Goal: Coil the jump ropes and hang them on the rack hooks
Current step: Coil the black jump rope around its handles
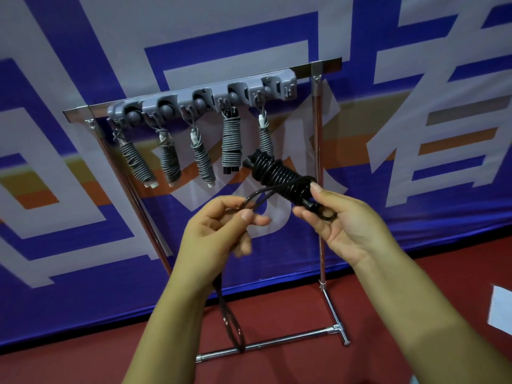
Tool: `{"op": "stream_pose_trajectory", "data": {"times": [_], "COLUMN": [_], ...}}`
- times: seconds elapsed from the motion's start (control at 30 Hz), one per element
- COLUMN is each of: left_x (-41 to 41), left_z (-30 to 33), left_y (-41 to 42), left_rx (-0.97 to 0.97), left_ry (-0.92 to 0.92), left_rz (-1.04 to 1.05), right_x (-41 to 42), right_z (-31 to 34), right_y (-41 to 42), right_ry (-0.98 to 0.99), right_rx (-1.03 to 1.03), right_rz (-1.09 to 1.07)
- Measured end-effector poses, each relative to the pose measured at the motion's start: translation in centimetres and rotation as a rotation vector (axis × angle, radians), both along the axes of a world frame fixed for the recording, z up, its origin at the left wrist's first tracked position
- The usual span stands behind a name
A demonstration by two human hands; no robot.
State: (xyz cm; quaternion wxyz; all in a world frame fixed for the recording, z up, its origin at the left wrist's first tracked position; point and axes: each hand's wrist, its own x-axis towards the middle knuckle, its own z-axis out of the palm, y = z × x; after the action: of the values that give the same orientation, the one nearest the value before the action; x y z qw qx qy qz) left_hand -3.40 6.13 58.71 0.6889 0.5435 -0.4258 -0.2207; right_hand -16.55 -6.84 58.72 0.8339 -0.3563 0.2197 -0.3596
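Head view is showing the right hand [343,223] gripping the lower end of a black jump rope [279,177], thumb pressing on the outermost wraps and fingers curling under the handle tips, where a small black loop is sticking out against the palm. That rope is wound into a tight bundle that is tilting up and to the left from the hand, its far end lying just in front of the hanging grey ropes. A free length of black cord is running from the bundle leftward to the left hand [221,225], which is pinching it between thumb and forefinger while the other fingers are curling loosely beneath. From there the cord is dropping down past the left wrist as a long narrow loop, hanging in front of the rack's foot bar.

Behind the hands, five grey jump ropes [232,145] are hanging coiled from the hooks of a grey plastic holder strip [205,97], which is sitting on the top bar of a chrome rack [321,245]. The rightmost part of the strip is holding no rope. The rack is standing on a red floor [374,314] in front of a blue banner [83,273] with large pale characters and an orange stripe. A white sheet [501,309] is lying at the right edge.
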Motion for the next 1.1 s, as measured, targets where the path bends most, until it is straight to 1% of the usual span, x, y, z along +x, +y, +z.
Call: {"op": "stream_pose_trajectory", "data": {"times": [0.07, 0.13, 0.2, 0.3, 0.4, 0.47, 0.53, 0.6, 0.63, 0.7, 0.77, 0.87, 0.9, 0.97, 1.03, 1.1], "left_x": [0.1, 0.4, 0.8, 1.7, 1.6, 1.5, 1.5, 1.7, 1.7, 1.5, 1.1, 0.5, 0.5, 0.9, 1.4, 1.9], "left_z": [-0.2, -0.6, -0.9, -1.1, -0.9, -0.9, -0.7, -0.4, -0.4, -0.3, -0.3, 0.1, 0.3, 0.3, 0.1, -0.3], "left_y": [0.0, 0.1, 0.1, 0.2, 0.3, 0.3, 0.5, 0.7, 0.7, 0.7, 0.7, 0.8, 0.8, 0.8, 1.0, 1.4], "left_rx": [-0.038, -0.093, -0.149, -0.182, -0.182, -0.195, -0.243, -0.281, -0.274, -0.237, -0.248, -0.316, -0.323, -0.316, -0.292, -0.222], "left_ry": [-0.15, -0.247, -0.267, -0.224, -0.253, -0.241, -0.174, -0.168, -0.188, -0.17, -0.101, 0.032, 0.067, 0.077, 0.047, 0.006], "left_rz": [0.071, 0.106, 0.114, 0.152, 0.131, 0.091, 0.015, -0.071, -0.069, -0.021, -0.015, -0.059, -0.06, -0.027, -0.013, -0.003], "right_x": [0.0, 0.1, 0.0, 0.0, 0.2, 0.5, 1.1, 1.6, 1.8, 1.9, 1.9, 1.8, 1.9, 1.7, 1.5, 1.1], "right_z": [-0.2, -0.3, -0.3, -0.2, -0.2, -0.4, -1.0, -1.7, -2.0, -2.2, -2.3, -2.8, -3.0, -3.0, -2.5, -1.9], "right_y": [0.1, 0.1, 0.2, 0.4, 0.6, 0.8, 1.2, 1.7, 1.8, 1.9, 2.0, 2.3, 2.4, 2.4, 2.0, 1.7], "right_ry": [0.002, 0.005, 0.018, 0.023, 0.003, 0.005, 0.083, 0.182, 0.211, 0.219, 0.238, 0.334, 0.355, 0.347, 0.279, 0.223], "right_rx": [0.046, 0.107, 0.162, 0.224, 0.257, 0.186, -0.059, -0.334, -0.404, -0.452, -0.539, -0.737, -0.762, -0.751, -0.671, -0.558], "right_rz": [0.023, 0.066, 0.137, 0.242, 0.249, 0.178, 0.035, -0.127, -0.176, -0.218, -0.269, -0.336, -0.345, -0.344, -0.296, -0.213]}}
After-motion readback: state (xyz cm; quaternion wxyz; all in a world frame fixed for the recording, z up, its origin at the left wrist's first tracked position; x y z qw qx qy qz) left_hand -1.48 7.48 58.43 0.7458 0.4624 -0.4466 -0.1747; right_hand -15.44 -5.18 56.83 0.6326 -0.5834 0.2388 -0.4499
